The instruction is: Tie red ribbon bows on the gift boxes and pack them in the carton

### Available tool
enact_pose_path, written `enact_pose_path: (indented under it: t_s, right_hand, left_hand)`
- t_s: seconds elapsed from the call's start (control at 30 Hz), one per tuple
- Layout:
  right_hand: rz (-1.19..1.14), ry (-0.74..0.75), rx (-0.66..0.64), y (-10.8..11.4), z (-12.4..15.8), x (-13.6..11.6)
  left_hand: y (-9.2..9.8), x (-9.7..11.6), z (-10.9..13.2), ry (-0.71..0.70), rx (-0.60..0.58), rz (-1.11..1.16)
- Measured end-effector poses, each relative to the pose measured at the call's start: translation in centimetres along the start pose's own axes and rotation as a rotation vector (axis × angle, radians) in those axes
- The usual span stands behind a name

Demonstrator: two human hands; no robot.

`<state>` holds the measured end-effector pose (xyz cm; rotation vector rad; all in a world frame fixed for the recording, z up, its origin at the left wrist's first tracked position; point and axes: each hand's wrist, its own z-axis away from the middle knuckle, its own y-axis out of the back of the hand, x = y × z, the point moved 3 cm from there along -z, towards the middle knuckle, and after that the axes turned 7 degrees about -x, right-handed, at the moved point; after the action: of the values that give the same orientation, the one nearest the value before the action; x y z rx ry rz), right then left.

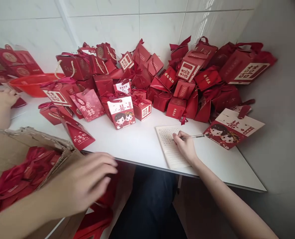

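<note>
My right hand rests on a lined notebook, its fingers closed around a pen whose tip is on the written upper part of the page. My left hand, a little blurred, hangs in the air off the table's front edge, fingers stretched and apart, with nothing in it. Beneath its forearm stands a cardboard box full of red gift boxes. A red triangular box stands on the table just beyond that hand. Right of the notebook leans a red-and-white gift box with two cartoon faces.
Red wedding gift boxes are heaped along the tiled wall on the white table. At the left is an orange basin, with another person's hand close by. A grey surface bounds the right side.
</note>
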<state>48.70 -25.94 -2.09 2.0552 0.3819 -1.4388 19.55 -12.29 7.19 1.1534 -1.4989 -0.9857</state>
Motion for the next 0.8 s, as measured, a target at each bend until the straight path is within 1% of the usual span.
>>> enact_pose_path:
  t_s: [0.03,0.07,0.13,0.2,0.27,0.3,0.37,0.43,0.53,0.7,0.8]
  right_hand:
    - [0.023,-0.007,-0.02,-0.2,-0.1,0.1]
    - [0.042,-0.014,-0.039,-0.4,-0.2,0.3]
    - [0.067,-0.022,-0.062,-0.7,-0.3,0.6]
    - [0.084,-0.019,-0.073,-0.8,-0.4,0.8]
    - [0.103,-0.018,-0.087,-0.9,-0.4,1.0]
    - [0.114,-0.019,-0.095,-1.0,-0.4,1.1]
    - [0.136,-0.019,-0.108,-1.0,-0.4,1.2]
    - [0.153,-0.021,-0.111,-1.0,-0.4,1.2]
    - [0.168,-0.035,-0.102,-0.8,-0.3,1.2]
    - [0.198,-0.033,-0.096,-0.8,-0.3,1.3]
    - [0.219,-0.038,-0.077,-0.7,-0.3,1.2]
  left_hand:
    - [-1.3,0.5,-2.0,-0.123,-0.077,0.008]
    - [-2.8,0.9,-4.0,-0.206,-0.166,0.011]
    - [-6.0,1.8,-7.3,-0.308,-0.289,0.019]
    - [-9.0,2.1,-9.6,-0.327,-0.359,0.032]
    - [-11.2,1.9,-10.7,-0.303,-0.398,0.043]
    - [-12.0,1.7,-10.9,-0.291,-0.407,0.045]
    - [-12.9,1.2,-10.7,-0.289,-0.407,0.043]
    - [-13.2,0.8,-10.2,-0.298,-0.398,0.042]
    - [-13.3,0.7,-9.8,-0.287,-0.396,0.053]
    - [-13.3,0.9,-10.0,-0.272,-0.423,0.06]
    - [-13.3,0.9,-10.0,-0.274,-0.405,0.09]
